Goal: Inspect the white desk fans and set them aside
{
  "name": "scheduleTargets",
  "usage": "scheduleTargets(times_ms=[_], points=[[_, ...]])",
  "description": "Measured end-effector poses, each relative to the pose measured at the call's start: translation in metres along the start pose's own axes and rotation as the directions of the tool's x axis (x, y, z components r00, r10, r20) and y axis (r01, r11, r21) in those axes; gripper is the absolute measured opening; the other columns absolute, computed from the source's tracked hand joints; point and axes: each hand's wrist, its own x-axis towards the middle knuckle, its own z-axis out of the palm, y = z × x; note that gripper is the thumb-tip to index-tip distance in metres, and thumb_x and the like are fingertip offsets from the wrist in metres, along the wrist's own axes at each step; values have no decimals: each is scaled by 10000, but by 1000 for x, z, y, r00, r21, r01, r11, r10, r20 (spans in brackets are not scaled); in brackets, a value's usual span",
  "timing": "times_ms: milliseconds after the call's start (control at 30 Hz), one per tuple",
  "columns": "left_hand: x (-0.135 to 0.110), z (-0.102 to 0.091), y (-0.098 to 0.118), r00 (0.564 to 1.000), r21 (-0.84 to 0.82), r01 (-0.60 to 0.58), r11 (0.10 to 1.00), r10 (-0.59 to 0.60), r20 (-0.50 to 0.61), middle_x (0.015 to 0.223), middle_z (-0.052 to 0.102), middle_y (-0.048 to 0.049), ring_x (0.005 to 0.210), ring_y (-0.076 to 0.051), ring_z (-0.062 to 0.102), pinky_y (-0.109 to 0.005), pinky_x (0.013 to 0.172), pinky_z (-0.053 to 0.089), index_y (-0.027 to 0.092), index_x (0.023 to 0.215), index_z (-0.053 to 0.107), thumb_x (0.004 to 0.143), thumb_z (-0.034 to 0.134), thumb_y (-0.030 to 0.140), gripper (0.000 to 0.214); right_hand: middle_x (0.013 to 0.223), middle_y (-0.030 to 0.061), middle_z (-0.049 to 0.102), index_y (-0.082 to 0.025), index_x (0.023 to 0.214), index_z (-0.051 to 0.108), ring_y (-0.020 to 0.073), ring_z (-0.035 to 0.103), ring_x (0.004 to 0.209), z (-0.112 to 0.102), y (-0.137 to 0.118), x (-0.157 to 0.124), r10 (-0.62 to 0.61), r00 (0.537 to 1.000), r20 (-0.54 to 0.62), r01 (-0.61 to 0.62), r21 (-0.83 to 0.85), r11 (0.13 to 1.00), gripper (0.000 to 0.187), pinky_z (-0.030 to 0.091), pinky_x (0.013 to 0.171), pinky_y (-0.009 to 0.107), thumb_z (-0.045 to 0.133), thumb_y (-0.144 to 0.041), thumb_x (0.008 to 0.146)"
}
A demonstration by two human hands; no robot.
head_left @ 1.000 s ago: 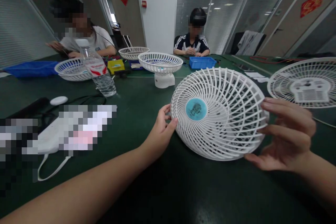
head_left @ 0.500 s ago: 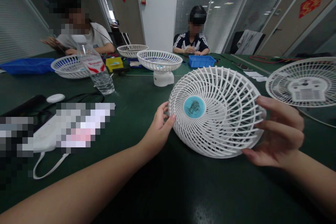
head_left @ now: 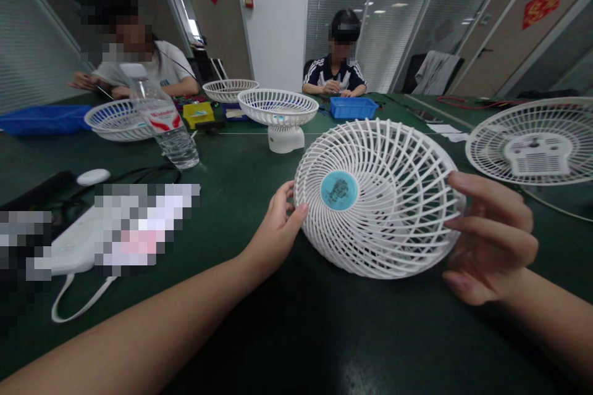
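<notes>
A white fan guard (head_left: pixel 407 197) with curved ribs and a blue round centre badge is tilted in front of me. My left hand (head_left: pixel 282 216) is closed on its left rim, thumb on the near side. At the right rim my right hand (head_left: pixel 495 234) has its fingers apart; two fingertips touch or nearly touch the edge, and the thumb stands away from it. Behind the guard, partly seen through its ribs, are more white parts I cannot make out.
A white fan head on a base (head_left: pixel 286 136) stands behind. Another guard (head_left: pixel 486 160) lies right. At left are a water bottle (head_left: pixel 164 120), a white pouch-like item (head_left: pixel 83 241) and a blue tray (head_left: pixel 46 120). A blue bin (head_left: pixel 353 108) sits before one of two people across the green table.
My right thumb has come away from the guard's rim and the hand has loosened. The left hand keeps its hold. The whole view has shifted slightly.
</notes>
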Motion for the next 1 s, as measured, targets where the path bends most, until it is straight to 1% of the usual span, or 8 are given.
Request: scheduleTargets(times_ms=[267, 433, 533, 633, 800, 867, 933, 1000], points=[[-4, 1, -2, 992, 199, -55, 978, 76, -99, 1369, 321, -164, 1075, -241, 480, -469, 996, 385, 164, 1400, 299, 918, 427, 487, 595, 1333, 4, 500, -291, 1239, 531, 280, 533, 1140, -4, -3, 3, 58, 997, 45, -59, 24, 998, 588, 473, 857, 493, 534, -318, 652], [-12, -4, 10, 927, 480, -317, 818, 375, -26, 1462, 245, -121, 1316, -303, 306, -495, 1056, 306, 265, 1433, 262, 932, 437, 411, 550, 1286, -7, 514, -350, 1266, 503, 244, 525, 1145, 7, 4, -7, 285, 947, -151, -253, 203, 946, 572, 458, 898, 470, 529, -375, 695], [-16, -7, 20, 870, 587, -458, 667, 471, 144, 1449, 317, -110, 1337, -306, 293, -493, 1096, 234, 271, 1426, 289, 922, 469, 380, 546, 1315, 33, 461, -295, 1183, 452, 210, 483, 1192, 11, 26, -29, 611, 777, -150, -576, 222, 787, 427, 426, 938, 452, 459, -427, 776], [-18, -8, 24, 862, 592, -475, 651, 479, 165, 1431, 358, -119, 1319, -290, 327, -474, 1093, 247, 247, 1426, 284, 925, 465, 355, 545, 1322, 117, 419, -241, 1226, 379, 217, 464, 1196, 3, 73, -52, 797, 597, -95, -802, -97, 589, 513, 436, 901, 443, 488, -480, 786], [-19, -7, 22, 873, 585, -461, 667, 461, 163, 1440, 340, -125, 1332, -286, 304, -474, 1094, 256, 230, 1428, 286, 921, 461, 312, 542, 1293, 227, 436, -130, 1067, 571, 370, 325, 1271, -55, 176, -69, 822, 519, -233, -837, -331, 435, 691, 130, 1067, 580, 772, -372, 452], [-19, -7, 22, 872, 582, -463, 669, 461, 164, 1441, 338, -125, 1332, -290, 302, -481, 1093, 257, 232, 1433, 279, 917, 463, 307, 553, 1418, 225, 312, -150, 1240, 527, 389, 180, 1356, -89, 207, -87, 787, 453, -419, -851, -465, 242, 849, 16, 1065, 607, 764, -313, 441], [-19, -7, 22, 872, 580, -463, 671, 461, 163, 1442, 337, -123, 1332, -293, 301, -489, 1093, 258, 238, 1436, 272, 916, 463, 305, 558, 1485, 236, 170, -157, 1422, 360, 356, 40, 1414, -118, 226, -118, 654, 279, -703, -889, -446, -101, 1033, -105, 1075, 563, 736, -273, 466], [-19, -7, 22, 872, 575, -465, 673, 461, 166, 1440, 338, -122, 1333, -293, 300, -493, 1095, 259, 244, 1436, 267, 918, 463, 306, 558, 1496, 268, 45, -161, 1468, 254, 346, 19, 1420, -137, 236, -153, 566, 66, -822, -955, -218, -204, 1057, -53, 1063, 588, 692, -334, 523]])
